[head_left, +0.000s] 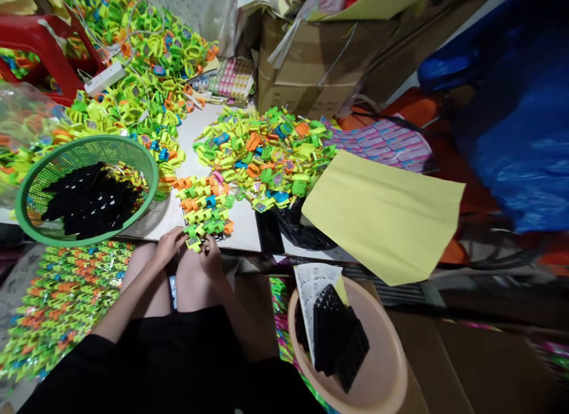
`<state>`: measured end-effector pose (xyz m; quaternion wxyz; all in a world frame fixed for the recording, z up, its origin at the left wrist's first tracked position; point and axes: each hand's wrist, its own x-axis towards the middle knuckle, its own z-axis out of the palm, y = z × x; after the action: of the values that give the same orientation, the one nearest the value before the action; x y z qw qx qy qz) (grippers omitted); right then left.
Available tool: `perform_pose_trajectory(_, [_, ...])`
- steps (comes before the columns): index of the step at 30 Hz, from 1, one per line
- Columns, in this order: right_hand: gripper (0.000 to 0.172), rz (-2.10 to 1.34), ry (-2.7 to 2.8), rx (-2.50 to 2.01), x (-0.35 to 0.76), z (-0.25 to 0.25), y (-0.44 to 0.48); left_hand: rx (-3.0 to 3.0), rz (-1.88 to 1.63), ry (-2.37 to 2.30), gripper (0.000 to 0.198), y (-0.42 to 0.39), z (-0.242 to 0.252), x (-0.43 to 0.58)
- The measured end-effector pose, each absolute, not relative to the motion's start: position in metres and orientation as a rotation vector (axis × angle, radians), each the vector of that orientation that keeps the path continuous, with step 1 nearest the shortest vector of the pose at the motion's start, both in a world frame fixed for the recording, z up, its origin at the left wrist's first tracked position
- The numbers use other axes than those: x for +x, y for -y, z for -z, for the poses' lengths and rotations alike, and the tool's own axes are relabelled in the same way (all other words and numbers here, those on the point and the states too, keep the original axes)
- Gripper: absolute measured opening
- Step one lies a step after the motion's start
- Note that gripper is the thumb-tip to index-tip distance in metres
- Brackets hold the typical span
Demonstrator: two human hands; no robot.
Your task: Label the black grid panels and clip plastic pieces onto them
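Small plastic pieces that look like toy watches [207,201], in yellow, green, orange and blue, sit in slanting rows on a mostly covered black rack at the table's front edge. At its near end, a yellow-green toy watch [194,244] lies between my hands. My left hand [171,245] is closed, with its fingertips at the left side of that piece. From the right, my right hand [211,261] closes in a pinch on the same piece. Its fingertips are partly hidden. Just beyond the rows spreads a loose heap of similar toy watches [267,156].
Left stands a green basket [153,180] holding black racks [91,200]. A dark phone [269,233] and a yellow sheet [386,215] lie to the right. Below is a peach basin [386,354] with more black racks [335,337]. A cardboard box [306,64] stands behind.
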<state>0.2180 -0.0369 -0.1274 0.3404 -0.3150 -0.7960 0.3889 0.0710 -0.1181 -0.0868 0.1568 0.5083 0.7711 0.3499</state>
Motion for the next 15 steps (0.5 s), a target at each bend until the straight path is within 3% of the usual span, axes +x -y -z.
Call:
perform_pose_trajectory(6, [0.02,-0.895,2.364,-0.947,0.209,0.123,0.025,1.416,-1.001,-2.191,0.016,0.118,0.088,0.069])
perform_pose_trajectory(15, [0.03,-0.866,2.43,-1.114,0.201,0.12,0.022,1.377,-0.996,-2.202,0.018,0.117,0.086,0.072])
